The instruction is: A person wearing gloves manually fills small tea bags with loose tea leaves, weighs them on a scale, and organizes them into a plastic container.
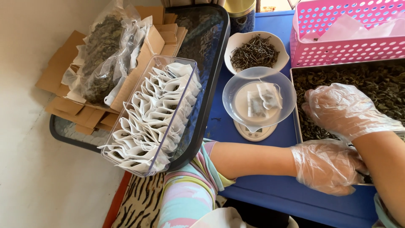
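Note:
Both my hands wear thin clear plastic gloves. My left hand [327,165] rests at the near edge of a metal tray [295,122] full of dark dried leaves [379,84]; its fingers curl, and what they hold is hidden. My right hand [344,110] lies over the leaves in the tray, fingers bent down into them. Left of the tray a clear plastic bowl [282,84] sits on a small white scale [253,133] and holds two small filled paper bags [263,100].
A white bowl of dark twig-like bits [255,51] stands behind the scale. A pink perforated basket [337,42] sits at the back right. A clear box of empty white filter bags [152,114], a plastic bag of dried leaves [103,55] and flat cardboard pieces [63,76] lie on a glass side table [211,55].

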